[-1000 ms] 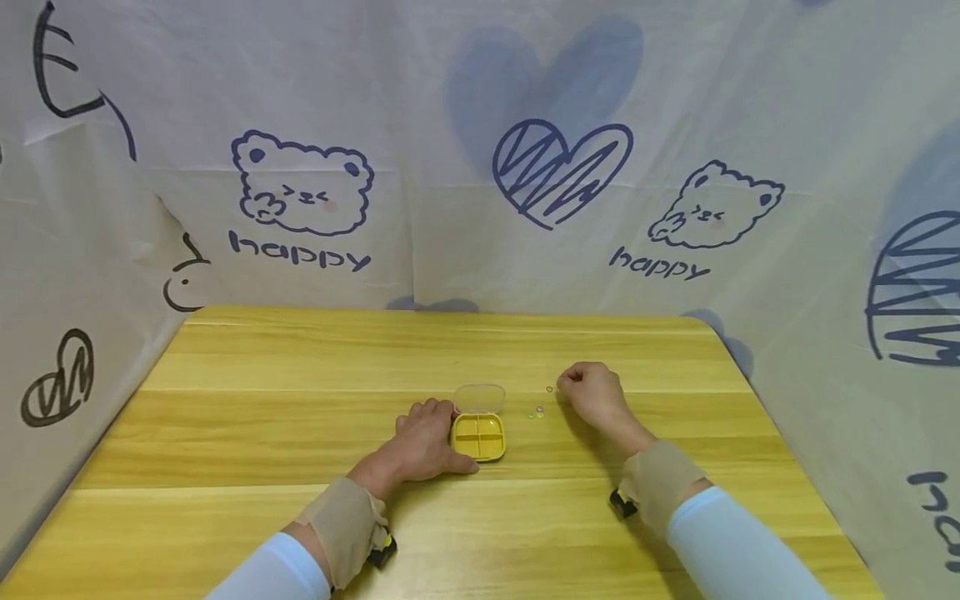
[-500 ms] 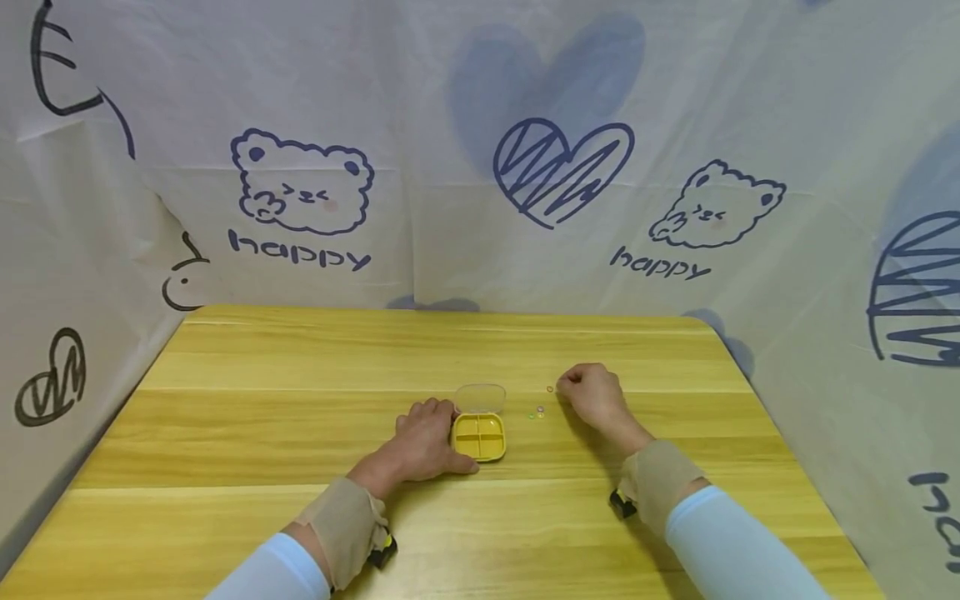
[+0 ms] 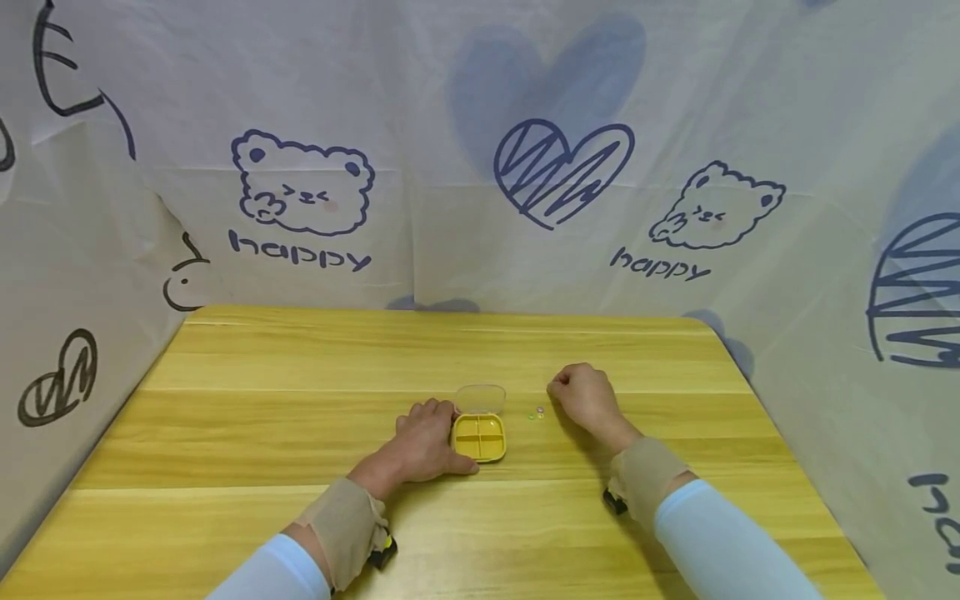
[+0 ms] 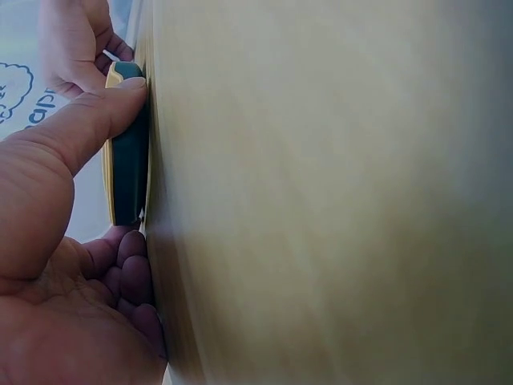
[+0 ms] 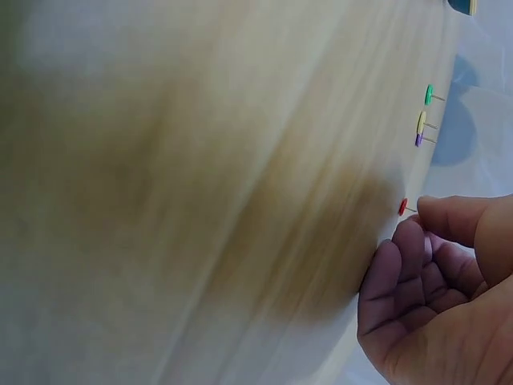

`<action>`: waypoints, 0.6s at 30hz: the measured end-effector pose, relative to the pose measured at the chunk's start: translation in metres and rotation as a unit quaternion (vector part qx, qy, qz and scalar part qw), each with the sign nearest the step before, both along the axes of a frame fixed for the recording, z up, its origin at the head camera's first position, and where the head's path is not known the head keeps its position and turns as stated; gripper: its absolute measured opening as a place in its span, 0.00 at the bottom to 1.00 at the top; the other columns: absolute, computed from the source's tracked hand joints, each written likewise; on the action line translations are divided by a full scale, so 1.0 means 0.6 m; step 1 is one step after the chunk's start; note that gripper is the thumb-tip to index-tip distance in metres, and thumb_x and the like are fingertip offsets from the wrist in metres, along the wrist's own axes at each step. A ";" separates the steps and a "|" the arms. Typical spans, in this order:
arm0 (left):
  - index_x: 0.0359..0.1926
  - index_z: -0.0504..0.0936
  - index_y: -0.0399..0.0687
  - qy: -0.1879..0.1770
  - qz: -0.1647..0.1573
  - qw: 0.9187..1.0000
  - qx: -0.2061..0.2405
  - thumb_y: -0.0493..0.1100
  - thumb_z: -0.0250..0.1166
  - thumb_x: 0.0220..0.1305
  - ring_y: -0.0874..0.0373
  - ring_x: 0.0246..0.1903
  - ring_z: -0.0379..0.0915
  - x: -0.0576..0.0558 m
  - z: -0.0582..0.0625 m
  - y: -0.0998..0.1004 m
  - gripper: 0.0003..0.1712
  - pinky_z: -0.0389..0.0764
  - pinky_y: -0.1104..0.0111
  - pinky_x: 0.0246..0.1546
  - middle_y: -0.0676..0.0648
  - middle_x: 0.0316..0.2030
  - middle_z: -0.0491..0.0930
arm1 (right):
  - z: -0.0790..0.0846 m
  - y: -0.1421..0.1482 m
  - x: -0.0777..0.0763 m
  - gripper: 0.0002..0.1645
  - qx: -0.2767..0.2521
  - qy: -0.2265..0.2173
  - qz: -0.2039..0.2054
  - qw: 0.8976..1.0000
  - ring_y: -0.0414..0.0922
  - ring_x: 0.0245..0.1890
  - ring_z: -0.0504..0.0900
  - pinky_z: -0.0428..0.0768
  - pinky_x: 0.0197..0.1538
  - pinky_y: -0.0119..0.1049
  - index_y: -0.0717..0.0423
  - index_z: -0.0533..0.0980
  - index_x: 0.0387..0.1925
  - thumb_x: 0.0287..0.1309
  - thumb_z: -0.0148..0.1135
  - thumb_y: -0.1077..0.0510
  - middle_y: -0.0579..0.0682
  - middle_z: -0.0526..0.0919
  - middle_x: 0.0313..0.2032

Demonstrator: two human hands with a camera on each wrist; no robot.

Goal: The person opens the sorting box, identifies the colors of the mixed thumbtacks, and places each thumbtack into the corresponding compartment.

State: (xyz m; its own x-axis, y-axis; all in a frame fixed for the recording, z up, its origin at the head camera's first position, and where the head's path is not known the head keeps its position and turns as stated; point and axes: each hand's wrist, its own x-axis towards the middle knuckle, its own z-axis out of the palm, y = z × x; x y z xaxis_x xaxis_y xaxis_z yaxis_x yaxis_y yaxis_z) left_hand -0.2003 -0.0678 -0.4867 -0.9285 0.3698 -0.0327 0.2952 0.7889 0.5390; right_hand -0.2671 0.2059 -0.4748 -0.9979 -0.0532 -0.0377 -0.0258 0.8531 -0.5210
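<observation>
A yellow pill box (image 3: 480,438) with four-way dividers lies on the table, its clear lid (image 3: 481,399) flipped open to the back. My left hand (image 3: 429,442) grips the box from its left side, and in the left wrist view the thumb (image 4: 120,104) presses against the dark green underside edge. To the right, my right hand (image 3: 588,398) has thumb and index finger at the pin of a red thumbtack (image 5: 403,206), pinching it near the tip. Green (image 5: 429,95), yellow (image 5: 422,123) and purple (image 5: 418,139) thumbtacks lie pins up between hand and box.
The wooden table (image 3: 300,358) has rounded far corners. White cloth (image 3: 450,250) printed with bears and hearts hangs behind it and along both sides. Each wrist carries a strapped-on camera under a beige wrap (image 3: 348,533).
My right hand has shifted slightly left onto the red thumbtack, which the fingers now cover in the head view. The left hand and the pill box stay where they were.
</observation>
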 end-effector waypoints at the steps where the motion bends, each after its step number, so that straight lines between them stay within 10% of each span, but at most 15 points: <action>1: 0.51 0.74 0.46 0.000 0.000 1.000 0.000 0.64 0.76 0.39 0.49 0.44 0.66 0.000 0.000 0.000 0.42 0.63 0.51 0.44 0.49 0.40 0.73 | -0.001 -0.001 -0.001 0.11 0.004 0.000 0.002 1.000 0.43 0.21 0.74 0.72 0.26 0.36 0.56 0.82 0.36 0.64 0.59 0.54 0.48 0.83 0.26; 18: 0.50 0.74 0.45 0.000 0.001 1.000 0.004 0.63 0.77 0.39 0.48 0.43 0.67 0.001 0.001 0.001 0.42 0.63 0.51 0.43 0.48 0.40 0.73 | 0.000 -0.006 -0.002 0.12 0.020 0.001 -0.005 1.000 0.43 0.17 0.71 0.69 0.24 0.36 0.54 0.82 0.30 0.62 0.57 0.53 0.47 0.80 0.20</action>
